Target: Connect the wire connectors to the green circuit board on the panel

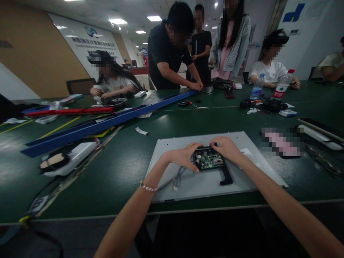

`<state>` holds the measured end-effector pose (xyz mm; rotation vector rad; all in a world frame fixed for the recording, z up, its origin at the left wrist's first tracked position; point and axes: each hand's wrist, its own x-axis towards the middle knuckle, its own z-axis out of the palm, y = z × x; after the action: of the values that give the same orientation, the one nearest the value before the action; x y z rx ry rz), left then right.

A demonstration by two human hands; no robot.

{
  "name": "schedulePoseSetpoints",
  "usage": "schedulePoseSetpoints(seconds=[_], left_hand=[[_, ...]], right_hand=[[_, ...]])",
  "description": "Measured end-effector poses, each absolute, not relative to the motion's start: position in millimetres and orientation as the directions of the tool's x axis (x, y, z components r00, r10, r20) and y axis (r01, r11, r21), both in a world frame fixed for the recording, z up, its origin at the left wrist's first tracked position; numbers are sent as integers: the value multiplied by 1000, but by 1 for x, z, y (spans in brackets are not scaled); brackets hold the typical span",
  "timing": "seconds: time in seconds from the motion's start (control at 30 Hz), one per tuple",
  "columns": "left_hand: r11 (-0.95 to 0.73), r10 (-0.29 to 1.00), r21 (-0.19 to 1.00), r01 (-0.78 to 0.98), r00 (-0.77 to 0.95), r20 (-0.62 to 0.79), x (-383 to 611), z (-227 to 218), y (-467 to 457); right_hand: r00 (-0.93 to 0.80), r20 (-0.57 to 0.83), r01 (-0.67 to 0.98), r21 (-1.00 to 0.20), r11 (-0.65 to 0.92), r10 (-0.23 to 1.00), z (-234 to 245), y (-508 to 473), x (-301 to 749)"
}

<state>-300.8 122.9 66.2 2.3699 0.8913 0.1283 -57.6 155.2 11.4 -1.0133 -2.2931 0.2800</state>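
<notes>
Both hands are working close together. The left hand [182, 157] is curling its fingers narrow on the left edge of the circuit board [208, 160], and the right hand [227, 148] is gripping the far edge w/ bent fingers. The board is lying approx. in the middle of the grey panel [204, 186], and the panel is resting at the near edge of the green worktop [120, 168]. A thin cable [177, 178] is running from under the left hand toward the panel's near-left corner. A black bracket [225, 174] is sitting just beside the board's near-right corner.

Risks, imo: if the hands are pulling unevenly, the board is probably going to tilt and strain the cable or its connector. Bare fingers are touching the components, so static or bent parts are possible. A hard push could slide the panel over the near edge.
</notes>
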Motion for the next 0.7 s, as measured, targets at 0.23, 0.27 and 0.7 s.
schedulePoseSetpoints(seconds=[0.23,0.27,0.7], left_hand=[[-591,629,565,576,767,-125,-302,63,125],[-588,629,560,584,765,-138,-302,62,125],[-554,629,557,619,750,-207,-306,62,127]], right_hand=[[-544,402,628,-388,675,737,9,155,-58],[-544,398,631,-385,673,738,9,155,-58],[-501,423,609,-447,655,755,11,150,-55]])
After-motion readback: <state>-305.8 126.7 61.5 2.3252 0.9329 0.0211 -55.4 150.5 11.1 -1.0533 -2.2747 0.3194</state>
